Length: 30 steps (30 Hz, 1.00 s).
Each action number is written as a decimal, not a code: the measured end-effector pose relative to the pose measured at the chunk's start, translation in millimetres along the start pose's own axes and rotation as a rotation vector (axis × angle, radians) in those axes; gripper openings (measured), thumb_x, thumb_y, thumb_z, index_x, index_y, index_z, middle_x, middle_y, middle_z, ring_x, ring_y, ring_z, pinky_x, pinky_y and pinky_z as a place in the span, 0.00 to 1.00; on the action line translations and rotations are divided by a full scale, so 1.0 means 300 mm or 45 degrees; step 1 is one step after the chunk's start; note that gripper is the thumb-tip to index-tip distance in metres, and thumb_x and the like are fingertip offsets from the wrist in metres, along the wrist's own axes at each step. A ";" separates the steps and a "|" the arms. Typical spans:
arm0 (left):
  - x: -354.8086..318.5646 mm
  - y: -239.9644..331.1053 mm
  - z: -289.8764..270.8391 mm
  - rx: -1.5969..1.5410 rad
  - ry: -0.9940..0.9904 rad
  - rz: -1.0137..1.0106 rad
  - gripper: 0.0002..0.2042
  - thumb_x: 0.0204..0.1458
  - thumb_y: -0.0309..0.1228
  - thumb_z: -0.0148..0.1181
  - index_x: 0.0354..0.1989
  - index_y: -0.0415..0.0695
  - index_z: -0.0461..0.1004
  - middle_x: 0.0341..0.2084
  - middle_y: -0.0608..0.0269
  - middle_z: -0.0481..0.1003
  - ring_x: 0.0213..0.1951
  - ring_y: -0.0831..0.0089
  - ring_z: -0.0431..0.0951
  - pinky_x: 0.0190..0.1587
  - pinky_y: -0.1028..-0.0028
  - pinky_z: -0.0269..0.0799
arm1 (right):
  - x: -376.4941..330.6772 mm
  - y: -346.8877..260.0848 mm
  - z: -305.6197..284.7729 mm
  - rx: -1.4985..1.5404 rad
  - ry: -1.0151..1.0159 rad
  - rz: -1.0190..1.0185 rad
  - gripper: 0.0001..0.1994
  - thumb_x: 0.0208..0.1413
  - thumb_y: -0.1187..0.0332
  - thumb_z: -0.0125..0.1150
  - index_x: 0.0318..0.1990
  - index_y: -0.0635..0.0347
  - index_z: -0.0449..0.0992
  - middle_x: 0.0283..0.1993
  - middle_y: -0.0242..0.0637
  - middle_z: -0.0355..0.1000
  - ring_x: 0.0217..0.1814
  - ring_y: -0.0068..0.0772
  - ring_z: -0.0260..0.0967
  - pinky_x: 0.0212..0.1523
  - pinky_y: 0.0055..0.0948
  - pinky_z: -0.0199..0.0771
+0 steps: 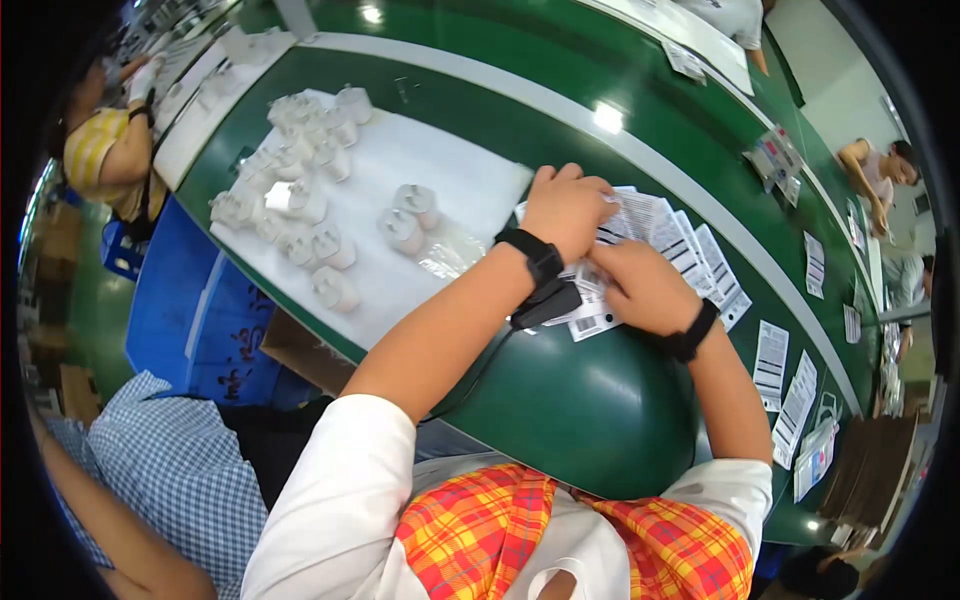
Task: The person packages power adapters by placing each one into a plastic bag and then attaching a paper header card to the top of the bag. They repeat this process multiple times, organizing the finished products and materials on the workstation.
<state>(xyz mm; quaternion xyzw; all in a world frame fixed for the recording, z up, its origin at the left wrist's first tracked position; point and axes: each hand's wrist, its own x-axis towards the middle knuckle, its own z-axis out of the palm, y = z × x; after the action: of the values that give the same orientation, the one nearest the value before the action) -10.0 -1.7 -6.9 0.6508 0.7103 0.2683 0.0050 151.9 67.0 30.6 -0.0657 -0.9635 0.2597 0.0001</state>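
Observation:
In front of me a fanned spread of white printed cards [660,235] lies on the green table, with both my hands over its near left end. My left hand [568,212] is closed, fingers curled at the cards' upper left edge. My right hand [648,285], also closed, meets it from the right. A card seems pinched between them; my fingertips are partly hidden. Below them pokes out another printed card [592,318]. A black box on a cable [548,303] hangs at my left wrist. To the left lies a clear plastic bag [452,257] beside two white plug adapters [408,228].
Several more white adapters [300,225] crowd the left of a white foam sheet [440,150]. Loose cards [770,365] and a clear pouch [815,460] lie to the right. Blue bins [215,320] stand below the table's left edge. A person in checks [180,470] sits close at my left.

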 end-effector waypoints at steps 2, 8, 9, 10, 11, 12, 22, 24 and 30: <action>-0.009 0.029 -0.035 0.038 -0.126 -0.023 0.15 0.49 0.36 0.59 0.47 0.55 0.79 0.51 0.69 0.74 0.55 0.63 0.68 0.56 0.53 0.56 | -0.078 -0.043 0.008 -0.050 -0.002 -0.074 0.15 0.37 0.77 0.53 0.38 0.63 0.70 0.34 0.52 0.69 0.39 0.56 0.67 0.41 0.49 0.67; -0.114 0.060 0.066 0.256 0.106 -0.026 0.25 0.51 0.43 0.56 0.60 0.58 0.68 0.63 0.67 0.64 0.64 0.61 0.61 0.65 0.47 0.46 | -0.111 -0.194 -0.162 0.005 -0.360 0.216 0.16 0.43 0.78 0.54 0.44 0.65 0.72 0.40 0.47 0.72 0.41 0.50 0.70 0.42 0.40 0.71; -0.114 0.070 0.081 0.221 0.110 0.001 0.25 0.53 0.44 0.55 0.61 0.57 0.66 0.64 0.67 0.63 0.65 0.61 0.59 0.66 0.48 0.45 | -0.056 -0.242 -0.204 0.018 -0.127 0.151 0.17 0.43 0.77 0.55 0.45 0.64 0.72 0.41 0.46 0.72 0.43 0.48 0.70 0.44 0.38 0.72; -0.112 0.076 0.094 0.192 0.112 0.025 0.26 0.54 0.45 0.53 0.63 0.57 0.64 0.65 0.67 0.61 0.66 0.61 0.58 0.67 0.49 0.44 | 0.033 -0.292 -0.222 0.036 0.107 0.080 0.19 0.44 0.77 0.56 0.47 0.64 0.72 0.42 0.46 0.72 0.46 0.46 0.70 0.47 0.36 0.72; -0.098 0.080 0.113 0.156 0.121 0.061 0.26 0.56 0.45 0.51 0.64 0.57 0.62 0.67 0.67 0.59 0.68 0.61 0.57 0.68 0.50 0.43 | 0.118 -0.312 -0.211 0.097 0.141 -0.026 0.20 0.44 0.77 0.57 0.49 0.64 0.72 0.43 0.46 0.72 0.47 0.46 0.71 0.48 0.36 0.72; -0.100 0.055 0.157 0.166 0.127 0.052 0.26 0.56 0.45 0.51 0.64 0.57 0.62 0.67 0.67 0.59 0.68 0.61 0.57 0.68 0.50 0.43 | 0.215 -0.334 -0.181 0.170 0.171 -0.147 0.20 0.45 0.77 0.57 0.50 0.64 0.72 0.44 0.46 0.73 0.48 0.45 0.71 0.49 0.36 0.72; -0.064 0.030 0.034 -0.297 0.107 0.228 0.25 0.46 0.45 0.58 0.54 0.53 0.73 0.53 0.65 0.71 0.56 0.62 0.67 0.58 0.59 0.60 | 0.584 -0.336 -0.116 -0.010 -0.410 -0.213 0.27 0.48 0.73 0.60 0.59 0.60 0.63 0.52 0.44 0.69 0.49 0.35 0.70 0.50 0.30 0.71; -0.059 0.049 0.007 -0.375 0.289 0.200 0.25 0.43 0.45 0.60 0.53 0.52 0.74 0.51 0.65 0.72 0.54 0.62 0.68 0.56 0.60 0.61 | 0.449 -0.239 -0.199 0.624 -0.071 -0.171 0.25 0.51 0.74 0.58 0.59 0.59 0.62 0.49 0.41 0.70 0.48 0.32 0.69 0.49 0.29 0.70; -0.026 0.055 -0.016 -0.171 -0.108 0.087 0.21 0.36 0.39 0.64 0.41 0.46 0.79 0.41 0.61 0.74 0.49 0.59 0.70 0.54 0.62 0.60 | -0.036 0.114 -0.283 1.385 0.846 0.151 0.30 0.50 0.75 0.57 0.62 0.56 0.58 0.54 0.43 0.68 0.53 0.34 0.68 0.53 0.30 0.69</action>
<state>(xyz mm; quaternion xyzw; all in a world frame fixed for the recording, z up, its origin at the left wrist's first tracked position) 4.6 -10.7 0.9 0.6836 0.6672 0.2877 0.0696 169.8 137.5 87.3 -0.1865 -0.6372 0.6769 0.3177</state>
